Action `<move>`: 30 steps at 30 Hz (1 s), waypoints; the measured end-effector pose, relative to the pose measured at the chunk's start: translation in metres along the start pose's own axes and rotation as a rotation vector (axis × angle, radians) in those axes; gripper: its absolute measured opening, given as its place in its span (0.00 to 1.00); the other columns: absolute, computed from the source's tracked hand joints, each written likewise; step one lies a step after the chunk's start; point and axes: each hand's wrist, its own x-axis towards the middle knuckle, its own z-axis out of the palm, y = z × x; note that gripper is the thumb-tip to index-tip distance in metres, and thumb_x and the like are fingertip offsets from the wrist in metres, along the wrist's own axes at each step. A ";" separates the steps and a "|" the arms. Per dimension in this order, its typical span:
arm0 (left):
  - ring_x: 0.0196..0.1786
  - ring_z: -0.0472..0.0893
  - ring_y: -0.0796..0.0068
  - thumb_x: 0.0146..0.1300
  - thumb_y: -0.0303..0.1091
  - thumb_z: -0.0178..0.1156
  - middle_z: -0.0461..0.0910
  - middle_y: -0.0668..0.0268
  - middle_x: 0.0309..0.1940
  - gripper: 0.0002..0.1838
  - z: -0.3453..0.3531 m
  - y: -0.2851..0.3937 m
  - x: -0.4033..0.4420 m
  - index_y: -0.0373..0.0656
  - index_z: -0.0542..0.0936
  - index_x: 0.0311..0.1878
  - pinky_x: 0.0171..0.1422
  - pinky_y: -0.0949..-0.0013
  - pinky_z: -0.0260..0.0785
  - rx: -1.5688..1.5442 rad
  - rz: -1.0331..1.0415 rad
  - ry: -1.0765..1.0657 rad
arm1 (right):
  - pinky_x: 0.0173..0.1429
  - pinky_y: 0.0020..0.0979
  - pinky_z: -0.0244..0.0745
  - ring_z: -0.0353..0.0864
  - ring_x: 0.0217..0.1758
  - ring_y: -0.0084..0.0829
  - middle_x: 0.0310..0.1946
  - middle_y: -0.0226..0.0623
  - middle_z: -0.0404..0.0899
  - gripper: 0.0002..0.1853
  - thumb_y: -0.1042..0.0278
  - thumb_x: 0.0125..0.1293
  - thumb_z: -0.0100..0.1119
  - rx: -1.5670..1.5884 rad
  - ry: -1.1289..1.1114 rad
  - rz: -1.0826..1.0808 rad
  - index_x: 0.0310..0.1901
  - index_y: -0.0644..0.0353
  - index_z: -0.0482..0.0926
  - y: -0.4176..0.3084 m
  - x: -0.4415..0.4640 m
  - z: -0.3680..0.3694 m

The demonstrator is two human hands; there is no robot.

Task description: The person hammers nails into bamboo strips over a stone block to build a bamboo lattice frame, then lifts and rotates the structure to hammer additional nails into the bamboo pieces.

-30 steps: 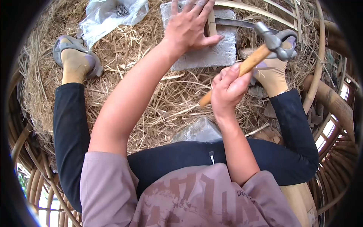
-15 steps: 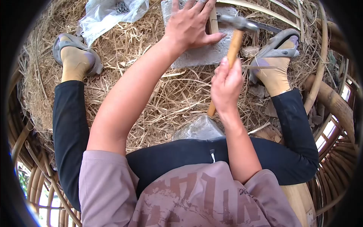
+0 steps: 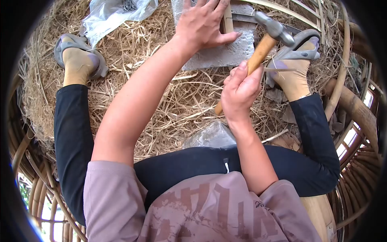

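My left hand lies spread over a pale concrete block, its fingertips cut off by the top edge of the view. Beside its thumb is a narrow bamboo piece on the block; how far the palm presses on it is hidden. My right hand is wrapped round the wooden handle of a hammer. The metal head is raised at the block's right side, near a dark flat strip that runs rightward from the bamboo piece.
A clear plastic bag with small nails lies at the upper left on straw. My feet in grey sandals flank the block. A grey stone sits before my lap. Curved bamboo strips and poles are at the right.
The hammer head came left over the block half a second ago and has since lifted back to the right. My left hand has stayed on the block.
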 end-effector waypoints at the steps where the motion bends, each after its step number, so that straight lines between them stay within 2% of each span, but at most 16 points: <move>1: 0.87 0.44 0.58 0.62 0.80 0.45 0.50 0.58 0.85 0.60 0.000 0.000 -0.002 0.39 0.51 0.83 0.87 0.37 0.28 0.024 -0.004 -0.011 | 0.23 0.43 0.66 0.79 0.17 0.41 0.15 0.42 0.72 0.07 0.71 0.79 0.52 0.009 0.060 -0.030 0.42 0.65 0.69 0.002 -0.002 0.002; 4: 0.87 0.44 0.58 0.62 0.79 0.45 0.50 0.58 0.85 0.60 -0.003 0.003 0.000 0.39 0.51 0.83 0.87 0.37 0.29 0.057 -0.005 -0.036 | 0.24 0.43 0.66 0.79 0.17 0.42 0.16 0.43 0.72 0.07 0.71 0.79 0.52 -0.125 -0.092 -0.009 0.43 0.66 0.69 -0.008 0.003 -0.013; 5: 0.87 0.44 0.58 0.62 0.80 0.45 0.50 0.57 0.85 0.60 -0.004 0.002 0.002 0.39 0.51 0.83 0.87 0.37 0.29 0.048 -0.010 -0.041 | 0.24 0.43 0.67 0.78 0.17 0.43 0.16 0.45 0.72 0.07 0.72 0.78 0.53 -0.021 -0.011 0.019 0.43 0.66 0.69 -0.001 -0.002 -0.010; 8: 0.87 0.44 0.57 0.62 0.80 0.45 0.50 0.57 0.85 0.60 -0.001 0.000 -0.002 0.38 0.51 0.83 0.87 0.37 0.30 0.037 -0.002 -0.017 | 0.24 0.44 0.68 0.79 0.18 0.43 0.17 0.46 0.72 0.06 0.73 0.78 0.53 -0.164 -0.191 0.040 0.44 0.67 0.69 -0.014 0.008 -0.016; 12: 0.87 0.43 0.58 0.63 0.80 0.44 0.49 0.57 0.85 0.60 -0.003 0.002 0.001 0.39 0.50 0.83 0.87 0.37 0.30 0.043 -0.014 -0.016 | 0.24 0.44 0.69 0.81 0.19 0.45 0.18 0.45 0.73 0.05 0.75 0.77 0.52 -0.036 0.055 -0.040 0.44 0.68 0.69 -0.005 -0.002 -0.007; 13: 0.87 0.43 0.58 0.63 0.79 0.44 0.49 0.57 0.85 0.60 -0.003 0.002 -0.002 0.39 0.49 0.83 0.87 0.37 0.30 0.032 -0.017 -0.031 | 0.23 0.44 0.69 0.81 0.19 0.47 0.18 0.44 0.73 0.05 0.76 0.77 0.52 -0.118 -0.026 -0.114 0.45 0.68 0.68 -0.009 0.002 -0.013; 16: 0.87 0.43 0.58 0.63 0.79 0.44 0.48 0.58 0.85 0.60 -0.003 0.004 0.000 0.39 0.48 0.84 0.87 0.38 0.30 0.019 -0.005 -0.036 | 0.23 0.44 0.69 0.81 0.19 0.47 0.19 0.45 0.74 0.05 0.75 0.77 0.52 -0.176 -0.102 -0.028 0.46 0.68 0.68 -0.007 0.001 -0.014; 20: 0.87 0.44 0.59 0.63 0.78 0.45 0.49 0.58 0.85 0.59 -0.001 0.001 -0.001 0.40 0.49 0.84 0.87 0.37 0.31 0.089 -0.008 -0.030 | 0.24 0.46 0.70 0.83 0.22 0.50 0.20 0.49 0.76 0.06 0.74 0.77 0.53 -0.285 -0.202 -0.022 0.46 0.68 0.69 -0.004 0.006 -0.015; 21: 0.87 0.44 0.59 0.63 0.78 0.46 0.50 0.58 0.85 0.59 -0.002 0.003 0.001 0.40 0.50 0.84 0.87 0.37 0.32 0.109 -0.005 -0.030 | 0.25 0.47 0.71 0.82 0.21 0.50 0.20 0.47 0.75 0.06 0.75 0.77 0.53 -0.250 -0.174 -0.078 0.48 0.69 0.68 -0.009 0.005 -0.016; 25: 0.86 0.47 0.60 0.62 0.77 0.46 0.51 0.58 0.85 0.58 -0.006 0.005 -0.003 0.39 0.53 0.83 0.86 0.37 0.35 0.082 -0.029 -0.055 | 0.24 0.44 0.70 0.82 0.20 0.46 0.21 0.46 0.77 0.06 0.75 0.77 0.53 -0.169 -0.021 -0.177 0.49 0.68 0.70 -0.005 0.003 -0.017; 28: 0.86 0.48 0.60 0.62 0.77 0.47 0.51 0.58 0.84 0.58 -0.003 0.004 0.000 0.39 0.54 0.83 0.86 0.37 0.37 0.041 -0.015 0.004 | 0.24 0.43 0.70 0.82 0.20 0.44 0.21 0.45 0.77 0.05 0.75 0.77 0.53 -0.173 -0.071 -0.100 0.48 0.67 0.70 -0.006 0.002 -0.019; 29: 0.86 0.48 0.59 0.62 0.76 0.47 0.52 0.58 0.84 0.58 -0.002 0.001 0.002 0.39 0.54 0.83 0.86 0.37 0.37 0.046 -0.009 0.019 | 0.24 0.44 0.70 0.82 0.20 0.45 0.19 0.46 0.76 0.05 0.74 0.77 0.53 -0.109 0.054 -0.102 0.45 0.66 0.69 -0.003 0.000 -0.016; 30: 0.86 0.48 0.59 0.62 0.76 0.47 0.52 0.58 0.84 0.58 -0.002 0.000 -0.001 0.39 0.54 0.82 0.86 0.37 0.37 0.042 -0.002 0.022 | 0.24 0.40 0.70 0.81 0.20 0.39 0.20 0.43 0.77 0.05 0.73 0.78 0.53 -0.154 0.003 -0.097 0.44 0.66 0.70 -0.003 0.000 -0.016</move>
